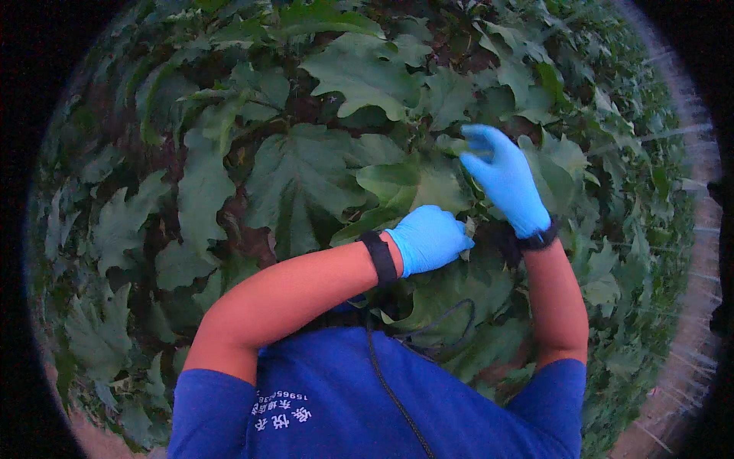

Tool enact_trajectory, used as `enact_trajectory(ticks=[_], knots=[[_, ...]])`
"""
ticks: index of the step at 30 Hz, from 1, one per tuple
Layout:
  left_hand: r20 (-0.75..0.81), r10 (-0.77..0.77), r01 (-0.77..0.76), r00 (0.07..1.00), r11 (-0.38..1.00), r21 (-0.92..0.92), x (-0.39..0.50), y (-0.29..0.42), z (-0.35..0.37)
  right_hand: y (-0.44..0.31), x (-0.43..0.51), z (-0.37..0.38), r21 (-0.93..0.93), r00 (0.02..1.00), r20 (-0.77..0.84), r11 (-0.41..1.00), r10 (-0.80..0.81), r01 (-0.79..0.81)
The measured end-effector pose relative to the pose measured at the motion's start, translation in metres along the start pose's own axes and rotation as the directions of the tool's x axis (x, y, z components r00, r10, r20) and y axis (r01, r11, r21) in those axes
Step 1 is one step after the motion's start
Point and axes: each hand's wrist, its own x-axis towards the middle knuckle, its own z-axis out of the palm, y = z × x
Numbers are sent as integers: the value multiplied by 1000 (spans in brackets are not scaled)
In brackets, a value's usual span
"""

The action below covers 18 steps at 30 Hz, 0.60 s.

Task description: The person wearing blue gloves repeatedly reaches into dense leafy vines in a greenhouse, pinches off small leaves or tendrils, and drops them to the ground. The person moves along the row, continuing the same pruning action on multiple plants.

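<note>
Both of my hands wear light blue gloves with black bands at the wrists, among large lobed green leaves. At the centre, my left hand (pixel 433 241) has its fingers curled at a small piece of leaf (pixel 469 229); whether it grips the leaf is partly hidden by the hand itself. Up and to the right, my right hand (pixel 502 172) has its thumb and fingers apart, beside a leaf tip at the plant's stem. A broad leaf (pixel 441 186) spreads between the two hands. Another broad leaf (pixel 361 77) lies above them.
Dense leafy plants surround me on all sides. A dark cord (pixel 395 390) hangs over my blue shirt (pixel 355 401), which bears writing. Thin pale strings (pixel 659 135) run among the plants at the right, near a strip of bare ground (pixel 702 229).
</note>
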Motion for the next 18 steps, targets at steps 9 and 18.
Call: enact_trajectory(ticks=[9,18], knots=[[70,-91,89,993,996,27,10,9,9,46,122,80,-504,976,18,845,216,-178],[59,-107,107,993,994,5,7,-3,1,114,136,115,-52,853,326,908,408,-415]])
